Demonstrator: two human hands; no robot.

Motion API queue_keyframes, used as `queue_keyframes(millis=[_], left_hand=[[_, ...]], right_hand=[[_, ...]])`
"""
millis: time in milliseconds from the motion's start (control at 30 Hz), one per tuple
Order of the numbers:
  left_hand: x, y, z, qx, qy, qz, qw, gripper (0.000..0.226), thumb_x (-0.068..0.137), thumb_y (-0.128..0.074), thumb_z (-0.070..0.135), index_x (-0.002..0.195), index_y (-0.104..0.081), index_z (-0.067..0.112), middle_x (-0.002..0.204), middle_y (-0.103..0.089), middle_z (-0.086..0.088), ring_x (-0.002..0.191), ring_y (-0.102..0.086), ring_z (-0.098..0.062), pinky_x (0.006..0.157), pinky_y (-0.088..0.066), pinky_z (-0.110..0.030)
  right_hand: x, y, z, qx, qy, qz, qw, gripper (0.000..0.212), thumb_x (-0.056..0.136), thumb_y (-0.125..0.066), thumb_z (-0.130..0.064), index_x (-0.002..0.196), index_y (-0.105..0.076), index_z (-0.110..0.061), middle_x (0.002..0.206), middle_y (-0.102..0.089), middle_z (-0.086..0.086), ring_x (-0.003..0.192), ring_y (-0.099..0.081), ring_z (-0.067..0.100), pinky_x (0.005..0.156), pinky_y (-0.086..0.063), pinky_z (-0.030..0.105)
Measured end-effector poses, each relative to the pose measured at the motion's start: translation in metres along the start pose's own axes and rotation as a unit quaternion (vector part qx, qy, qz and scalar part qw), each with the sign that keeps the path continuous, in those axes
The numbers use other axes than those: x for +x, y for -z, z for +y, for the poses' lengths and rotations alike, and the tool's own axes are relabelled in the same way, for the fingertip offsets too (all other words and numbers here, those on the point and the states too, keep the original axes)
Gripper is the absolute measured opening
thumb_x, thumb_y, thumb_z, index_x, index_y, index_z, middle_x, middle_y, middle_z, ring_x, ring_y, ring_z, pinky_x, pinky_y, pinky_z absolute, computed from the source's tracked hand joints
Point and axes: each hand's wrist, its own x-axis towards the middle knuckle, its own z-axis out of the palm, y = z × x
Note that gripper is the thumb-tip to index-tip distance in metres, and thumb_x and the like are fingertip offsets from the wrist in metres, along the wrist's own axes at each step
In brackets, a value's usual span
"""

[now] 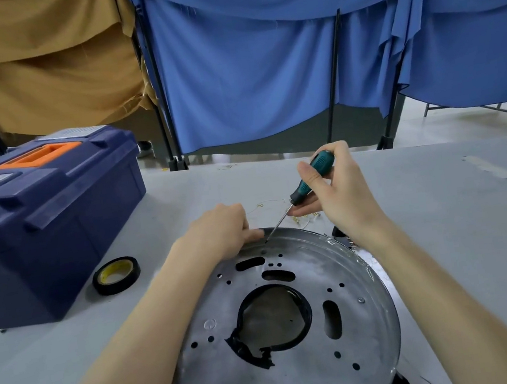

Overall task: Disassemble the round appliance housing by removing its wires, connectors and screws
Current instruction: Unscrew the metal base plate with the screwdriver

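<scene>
Low in the frame's centre lies the round metal housing (pixel 295 325) on the grey table (pixel 442 215). At its far rim the left hand (pixel 222 231) presses fingers-curled — holding nothing — while the right hand (pixel 332 184) closes around the green screwdriver (pixel 306 185), tip at a rim screw; keep the shaft square and push down firmly, I judge.

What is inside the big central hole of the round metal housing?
Through the central hole of the round metal housing, only a dull grey surface shows. Black tape lines its edge. Whatever lies beneath the plate is hidden.
</scene>
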Motion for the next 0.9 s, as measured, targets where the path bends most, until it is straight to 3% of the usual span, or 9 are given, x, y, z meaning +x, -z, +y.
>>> queue_keyframes(millis=[67, 133, 267, 467, 667, 900], left_hand=[[0.000, -0.006, 0.001, -0.004, 0.007, 0.014, 1.000, 0.051, 0.101, -0.043, 0.044, 0.066, -0.045, 0.006, 0.079, -0.056, -0.017, 0.076, -0.054, -0.040, 0.063, -0.038, -0.035], [0.001, -0.015, 0.000, -0.037, 0.008, 0.019, 0.999, 0.053, 0.102, -0.037, 0.044, 0.065, -0.040, 0.007, 0.077, -0.054, -0.015, 0.072, -0.050, -0.039, 0.064, -0.036, -0.035], [0.003, -0.023, -0.007, -0.083, -0.003, 0.032, 0.996, 0.053, 0.103, -0.033, 0.046, 0.059, -0.030, 0.016, 0.060, -0.040, -0.007, 0.070, -0.044, -0.034, 0.062, -0.033, -0.035], [0.004, -0.029, -0.009, -0.092, -0.017, 0.056, 0.994, 0.051, 0.104, -0.026, 0.044, 0.062, -0.032, 0.016, 0.063, -0.042, -0.001, 0.072, -0.046, -0.033, 0.064, -0.032, -0.036], [0.002, -0.030, -0.009, -0.104, -0.015, 0.066, 0.992, 0.050, 0.104, -0.026, 0.044, 0.064, -0.033, 0.016, 0.066, -0.044, -0.002, 0.074, -0.047, -0.032, 0.065, -0.032, -0.036], [0.002, -0.030, -0.009, -0.101, -0.004, 0.066, 0.993, 0.051, 0.104, -0.026, 0.045, 0.063, -0.034, 0.016, 0.066, -0.045, -0.001, 0.075, -0.048, -0.033, 0.064, -0.033, -0.036]], right_hand=[[-0.004, -0.009, 0.004, -0.039, 0.029, 0.025, 0.999, 0.023, 0.098, -0.054, -0.023, 0.107, -0.036, -0.012, 0.083, -0.057, 0.013, 0.056, -0.070, 0.028, 0.054, -0.059, 0.047], [-0.007, -0.015, 0.008, -0.062, 0.058, 0.053, 0.995, 0.021, 0.099, -0.053, -0.023, 0.106, -0.037, -0.012, 0.073, -0.051, -0.003, 0.051, -0.069, 0.024, 0.049, -0.058, 0.044], [-0.006, -0.015, 0.009, -0.053, 0.080, 0.079, 0.992, 0.019, 0.099, -0.052, -0.022, 0.105, -0.038, -0.012, 0.069, -0.052, -0.003, 0.048, -0.067, 0.023, 0.044, -0.057, 0.037], [-0.007, -0.018, 0.012, -0.052, 0.067, 0.050, 0.995, 0.020, 0.099, -0.053, -0.022, 0.106, -0.037, -0.011, 0.063, -0.062, -0.004, 0.043, -0.065, 0.022, 0.040, -0.050, 0.021], [-0.006, -0.017, 0.016, -0.068, 0.068, 0.041, 0.995, 0.022, 0.099, -0.053, -0.022, 0.108, -0.037, -0.010, 0.067, -0.054, 0.000, 0.047, -0.067, 0.024, 0.045, -0.057, 0.033], [-0.008, -0.017, 0.011, -0.127, 0.106, 0.011, 0.986, 0.021, 0.100, -0.051, -0.026, 0.107, -0.034, -0.015, 0.070, -0.060, 0.005, 0.050, -0.066, 0.016, 0.047, -0.054, 0.027]])
